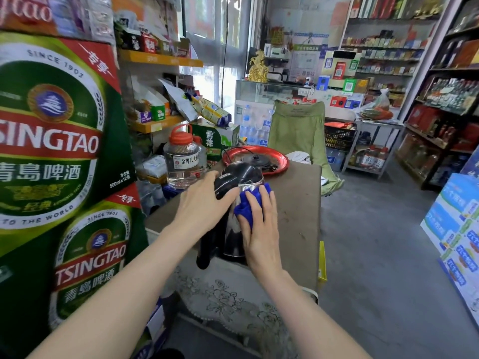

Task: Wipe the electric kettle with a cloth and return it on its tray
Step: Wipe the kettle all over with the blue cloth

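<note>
We are steadying one electric kettle [234,235], left hand [204,203] flat on top, right hand [259,229] flat, pressing one blue cloth [245,208], one red tray [276,157] behind.

I see my left grip [204,200] resting on top of the kettle [241,174] and my right grip [259,229] pressing the blue cloth [243,208] against its steel side, with the red tray [280,161] at the far end of the worktop [295,203].
</note>
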